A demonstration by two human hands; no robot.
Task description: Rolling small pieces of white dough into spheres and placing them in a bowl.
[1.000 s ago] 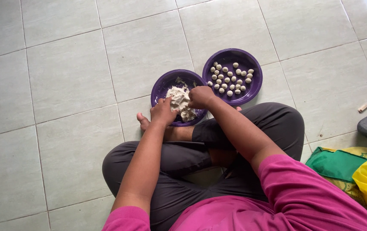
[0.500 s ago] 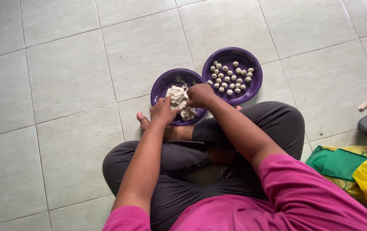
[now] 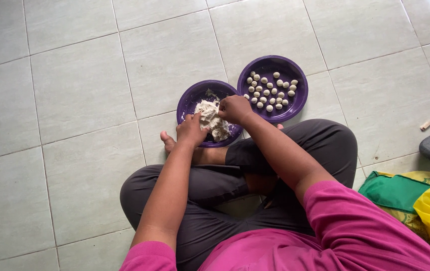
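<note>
A person sits cross-legged on the tiled floor (image 3: 74, 90) with the near bowl (image 3: 190, 103) just before the shins, within easy reach. The left hand (image 3: 191, 131) steadies the dough (image 3: 214, 120) in it while the right hand (image 3: 234, 109) pinches the lump's top. The far bowl (image 3: 300, 83), touching the near bowl's right rim, collects small dough balls (image 3: 270, 93).

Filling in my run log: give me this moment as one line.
left hand: on dough lump | right hand: pinching dough | near purple bowl: dough | far purple bowl: small dough balls | seated cross-legged on tiled floor
</note>
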